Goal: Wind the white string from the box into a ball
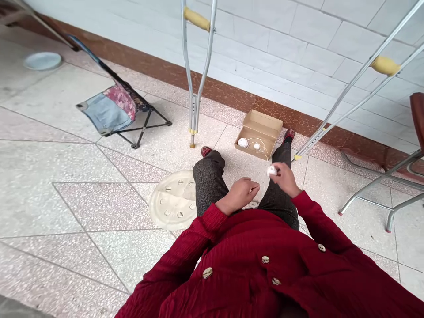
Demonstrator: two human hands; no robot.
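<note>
My right hand [285,179] grips a small white ball of thread [272,170] in its fingertips. My left hand [237,195] pinches a thin pale strand [255,187] that runs towards the ball, though its exact nature is too fine to tell. Both hands are held above my lap, over my dark tweed trousers [209,180]. Beyond my feet, an open cardboard box [265,123] sits on the floor, holding two white balls of thread [243,142] and loose thread.
Two aluminium crutches [194,84] lean near the tiled wall. A folding stool [126,115] stands to the left, with a pale plate [43,61] behind it. A round perforated plastic lid [173,200] lies beside my left leg. Metal chair legs [374,190] stand at the right.
</note>
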